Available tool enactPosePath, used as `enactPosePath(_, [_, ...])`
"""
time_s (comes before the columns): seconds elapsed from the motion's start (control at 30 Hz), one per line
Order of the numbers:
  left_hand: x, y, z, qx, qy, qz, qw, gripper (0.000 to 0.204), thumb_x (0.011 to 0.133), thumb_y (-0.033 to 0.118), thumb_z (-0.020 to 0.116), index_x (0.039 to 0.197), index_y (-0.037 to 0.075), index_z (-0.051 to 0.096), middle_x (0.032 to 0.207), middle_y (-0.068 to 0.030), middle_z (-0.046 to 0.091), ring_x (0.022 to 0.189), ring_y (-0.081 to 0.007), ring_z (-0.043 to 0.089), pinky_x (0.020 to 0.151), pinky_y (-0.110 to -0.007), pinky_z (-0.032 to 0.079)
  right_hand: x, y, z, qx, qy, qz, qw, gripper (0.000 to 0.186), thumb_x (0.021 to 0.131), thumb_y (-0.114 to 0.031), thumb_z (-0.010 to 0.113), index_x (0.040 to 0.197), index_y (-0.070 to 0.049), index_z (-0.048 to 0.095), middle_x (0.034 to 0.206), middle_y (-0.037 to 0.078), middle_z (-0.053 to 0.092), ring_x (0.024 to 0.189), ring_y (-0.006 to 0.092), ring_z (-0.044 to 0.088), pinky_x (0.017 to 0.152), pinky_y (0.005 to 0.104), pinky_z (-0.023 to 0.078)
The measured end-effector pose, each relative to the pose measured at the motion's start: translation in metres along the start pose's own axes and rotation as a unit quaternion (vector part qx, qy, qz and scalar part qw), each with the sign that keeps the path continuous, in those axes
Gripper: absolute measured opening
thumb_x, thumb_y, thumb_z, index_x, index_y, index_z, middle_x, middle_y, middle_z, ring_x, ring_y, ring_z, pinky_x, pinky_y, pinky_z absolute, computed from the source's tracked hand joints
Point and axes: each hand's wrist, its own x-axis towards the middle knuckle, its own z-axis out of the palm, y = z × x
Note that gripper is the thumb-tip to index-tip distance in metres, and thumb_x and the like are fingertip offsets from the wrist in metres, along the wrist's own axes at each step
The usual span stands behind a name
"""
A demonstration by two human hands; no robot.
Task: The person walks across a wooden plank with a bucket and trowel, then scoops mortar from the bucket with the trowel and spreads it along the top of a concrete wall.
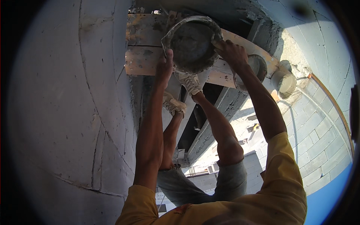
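Two bare hands grip one mortar-caked bucket, a hand to each side. The left hand (165, 69) clasps the lower left of the bucket (193, 18), thumb up along the rim, its other fingers mostly hidden. The right hand (230, 52) curls its fingers over the right edge. The bucket is in front of the person, above two stained planks (142, 28) as seen from the head; inside it is dark grey, and whether that is wet mortar or only a coated bottom I cannot tell.

Two more round containers are to the right. A second bucket (264, 64) is partly hidden by the right forearm, its contents unclear. Farther right is a bucket-like container (287, 85) with a pale grey round face, either filling or base.

Two light lace-up shoes (191, 83) show just below the held bucket. One grey wall (56, 93) rises close on the left; one pale block wall (318, 135) curves along the right.
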Motion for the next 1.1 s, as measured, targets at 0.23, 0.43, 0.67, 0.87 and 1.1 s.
enactPosePath(0.23, [-0.013,0.002,0.020,-0.084,-0.043,-0.026,0.995,0.069,0.097,0.054,0.023,0.139,0.000,0.031,0.134,-0.0153,0.044,0.119,-0.0250,0.050,0.094,-0.038,0.047,-0.013,0.007,0.038,0.209,-0.020,-0.050,0.976,0.043,0.083,-0.041,0.062,0.123,-0.024,0.056,0.103,0.015,0.066,0.093,0.0329,0.064,0.080,0.0441,0.052])
enactPosePath(0.43, [-0.023,0.010,0.023,-0.075,-0.044,-0.011,0.996,0.070,0.096,0.057,0.023,0.139,0.001,0.030,0.135,-0.0155,0.043,0.120,-0.0253,0.050,0.095,-0.038,0.046,-0.046,-0.024,0.086,0.360,0.006,-0.034,0.932,0.048,0.080,-0.034,0.069,0.121,-0.012,0.057,0.104,0.017,0.066,0.094,0.0329,0.064,0.080,0.0420,0.051])
enactPosePath(0.67, [-0.019,0.013,0.018,-0.064,-0.053,-0.030,0.996,0.077,0.094,0.062,0.023,0.141,0.001,0.026,0.138,-0.0165,0.040,0.122,-0.0259,0.048,0.098,-0.039,0.045,-0.069,-0.035,0.098,0.535,-0.024,0.024,0.844,0.051,0.082,-0.032,0.068,0.122,-0.001,0.055,0.083,0.011,0.065,0.062,0.0163,0.059,0.057,0.0295,0.047])
enactPosePath(0.87, [-0.020,0.022,-0.020,-0.133,-0.019,-0.077,0.988,0.083,0.090,0.069,0.014,0.146,0.009,0.020,0.143,-0.0155,0.034,0.129,-0.0281,0.040,0.105,-0.043,0.035,-0.094,-0.040,0.066,0.605,-0.051,0.054,0.793,0.048,0.081,-0.029,0.067,0.120,-0.001,0.057,0.071,0.007,0.061,0.048,0.0100,0.050,0.048,0.0271,0.043])
enactPosePath(1.1, [-0.179,0.001,-0.087,-0.051,0.023,-0.166,0.985,0.088,0.084,0.076,0.013,0.149,0.017,0.013,0.151,-0.0158,0.021,0.132,-0.0373,0.033,0.104,-0.053,0.030,-0.174,-0.038,-0.058,0.632,-0.039,0.051,0.772,0.047,0.082,-0.027,0.067,0.121,-0.002,0.056,0.069,0.003,0.056,0.050,0.0075,0.047,0.046,0.0240,0.039])
